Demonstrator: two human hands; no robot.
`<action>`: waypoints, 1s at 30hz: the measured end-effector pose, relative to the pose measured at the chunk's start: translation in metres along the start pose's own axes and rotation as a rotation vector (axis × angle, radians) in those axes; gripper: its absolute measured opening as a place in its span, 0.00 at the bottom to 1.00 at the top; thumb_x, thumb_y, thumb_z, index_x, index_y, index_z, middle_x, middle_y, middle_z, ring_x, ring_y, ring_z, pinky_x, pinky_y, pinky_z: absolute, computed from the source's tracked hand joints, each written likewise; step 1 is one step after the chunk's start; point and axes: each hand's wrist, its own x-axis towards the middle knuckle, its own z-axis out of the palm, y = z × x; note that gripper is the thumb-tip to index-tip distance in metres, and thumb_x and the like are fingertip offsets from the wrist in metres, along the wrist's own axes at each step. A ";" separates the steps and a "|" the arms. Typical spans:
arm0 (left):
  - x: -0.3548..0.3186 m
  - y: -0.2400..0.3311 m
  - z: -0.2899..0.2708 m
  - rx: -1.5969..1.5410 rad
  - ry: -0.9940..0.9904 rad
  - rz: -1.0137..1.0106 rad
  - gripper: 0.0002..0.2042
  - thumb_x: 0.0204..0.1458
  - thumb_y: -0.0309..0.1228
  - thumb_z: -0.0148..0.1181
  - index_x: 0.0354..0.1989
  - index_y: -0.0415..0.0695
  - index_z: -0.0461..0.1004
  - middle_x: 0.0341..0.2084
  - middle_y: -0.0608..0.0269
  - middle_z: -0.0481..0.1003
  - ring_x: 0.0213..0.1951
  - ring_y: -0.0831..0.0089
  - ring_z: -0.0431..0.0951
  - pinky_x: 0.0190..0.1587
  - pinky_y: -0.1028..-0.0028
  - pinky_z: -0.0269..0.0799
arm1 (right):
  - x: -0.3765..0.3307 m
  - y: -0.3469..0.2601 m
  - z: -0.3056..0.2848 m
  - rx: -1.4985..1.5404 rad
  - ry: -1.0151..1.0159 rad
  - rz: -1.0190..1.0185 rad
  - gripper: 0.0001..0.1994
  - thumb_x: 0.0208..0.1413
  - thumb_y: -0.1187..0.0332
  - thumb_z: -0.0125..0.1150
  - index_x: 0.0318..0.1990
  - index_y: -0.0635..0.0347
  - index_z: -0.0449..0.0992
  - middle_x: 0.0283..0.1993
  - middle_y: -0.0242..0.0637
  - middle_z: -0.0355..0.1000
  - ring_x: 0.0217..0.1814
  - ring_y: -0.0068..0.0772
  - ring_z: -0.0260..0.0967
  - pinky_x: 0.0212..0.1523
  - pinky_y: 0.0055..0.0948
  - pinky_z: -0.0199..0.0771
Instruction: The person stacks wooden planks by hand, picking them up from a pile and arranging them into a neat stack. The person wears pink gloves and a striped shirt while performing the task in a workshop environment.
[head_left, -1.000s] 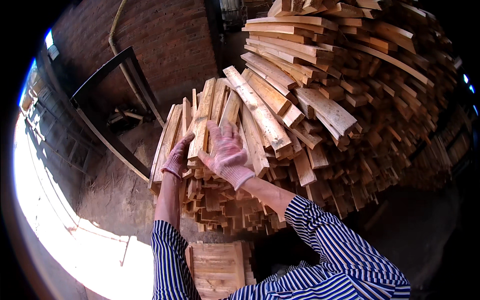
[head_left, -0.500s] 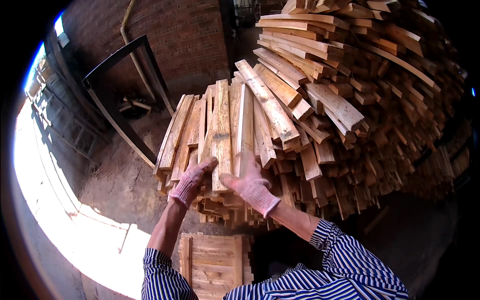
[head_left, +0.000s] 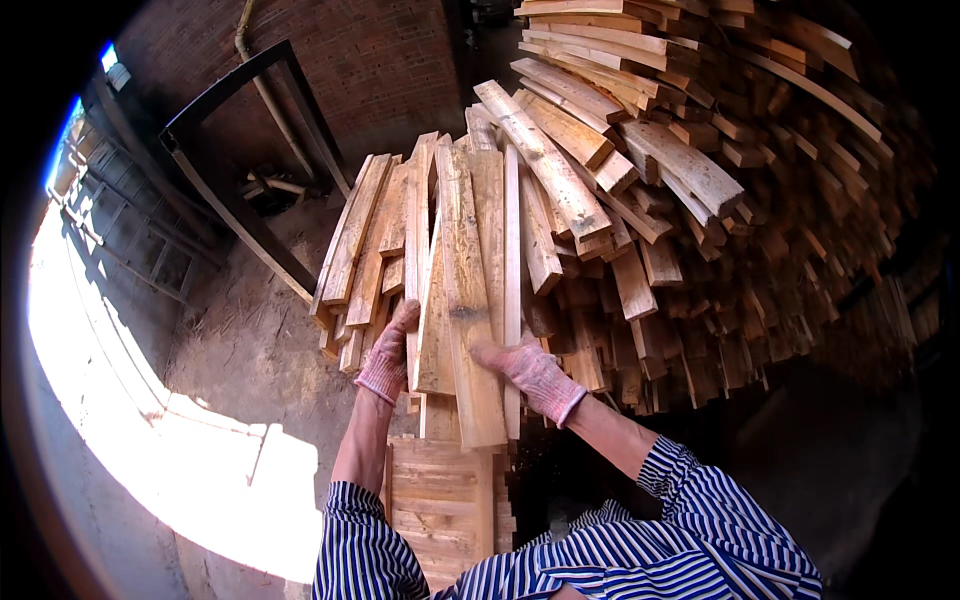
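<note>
A bundle of several pale wooden boards (head_left: 470, 320) lies lengthwise between my gloved hands, its near ends sticking out toward me past the pile's edge. My left hand (head_left: 387, 352) is closed on the bundle's left side, fingers partly hidden behind the boards. On the right side, my right hand (head_left: 535, 375) presses in, its thumb on the top board and its other fingers hidden. The top board has a dark knot mark and lies slightly askew. Below the near ends sits a low stack of boards (head_left: 435, 490) with crosswise slats.
A large pile of loose boards (head_left: 640, 190) rises ahead and to the right. More boards (head_left: 355, 235) lie just left of the bundle. A dark metal frame (head_left: 235, 230) stands at the left, before a brick wall (head_left: 370, 80). Bright sunlight falls on the floor at left.
The boards between my hands have slid toward me, so their near ends now overhang the low stack. My left hand has moved from the top board to the bundle's left side.
</note>
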 end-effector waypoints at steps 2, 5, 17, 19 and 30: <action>-0.005 -0.005 -0.023 0.040 -0.085 -0.074 0.19 0.62 0.40 0.60 0.55 0.41 0.76 0.45 0.58 0.81 0.44 0.71 0.83 0.47 0.68 0.83 | 0.003 0.036 -0.001 0.040 -0.037 0.019 0.19 0.58 0.67 0.69 0.54 0.69 0.77 0.60 0.49 0.74 0.62 0.38 0.73 0.66 0.28 0.72; -0.069 0.006 -0.018 0.218 -0.043 -0.108 0.33 0.55 0.40 0.68 0.67 0.42 0.63 0.53 0.55 0.76 0.52 0.69 0.79 0.53 0.66 0.79 | -0.022 0.063 0.000 0.253 -0.223 0.066 0.18 0.60 0.69 0.66 0.56 0.65 0.77 0.62 0.44 0.72 0.68 0.34 0.66 0.68 0.29 0.70; -0.209 -0.129 -0.087 0.530 0.077 0.317 0.56 0.41 0.36 0.80 0.74 0.41 0.44 0.59 0.56 0.68 0.57 0.65 0.73 0.58 0.65 0.74 | 0.021 0.289 -0.064 0.562 -0.705 -0.395 0.16 0.59 0.82 0.52 0.53 0.66 0.79 0.56 0.46 0.77 0.55 0.27 0.75 0.35 0.10 0.77; -0.225 -0.119 -0.128 0.226 0.109 0.032 0.53 0.40 0.38 0.81 0.73 0.44 0.50 0.59 0.59 0.69 0.59 0.66 0.71 0.62 0.64 0.69 | 0.012 0.316 -0.024 0.521 -0.731 -0.561 0.15 0.59 0.80 0.54 0.53 0.66 0.79 0.52 0.46 0.79 0.48 0.25 0.75 0.30 0.11 0.77; -0.428 -0.096 -0.200 0.245 0.407 0.056 0.37 0.41 0.25 0.75 0.63 0.40 0.66 0.49 0.60 0.77 0.48 0.69 0.78 0.54 0.67 0.76 | -0.088 0.315 0.128 -0.271 -0.808 0.124 0.52 0.39 0.52 0.83 0.70 0.62 0.58 0.67 0.42 0.66 0.68 0.37 0.66 0.65 0.37 0.70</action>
